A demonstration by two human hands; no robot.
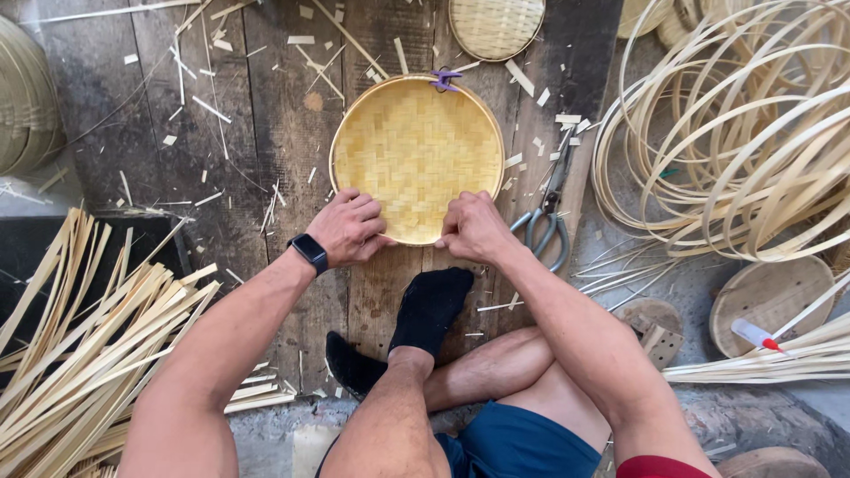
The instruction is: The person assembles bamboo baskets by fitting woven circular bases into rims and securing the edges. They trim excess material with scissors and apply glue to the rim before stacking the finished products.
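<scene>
Both hands pinch the near rim of the round woven bamboo tray (416, 155), left hand (350, 228) and right hand (472, 227) curled tight on its edge; it lies flat on the plank floor (266, 133), looks light, springy, best gripped by the rim. Scissors (549, 217) sit just right; hoop coils (735, 133) crowd the far right, loose strips (80, 345) the near left; a purple clip (444, 80) bites the far rim.

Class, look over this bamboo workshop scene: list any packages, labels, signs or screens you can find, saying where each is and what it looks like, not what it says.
Smartwatch: on the left wrist, just behind the left hand at the near rim of the round woven tray; small rectangular screen, dark and blank, on a black strap.
No packages, labels or signs show.
</scene>
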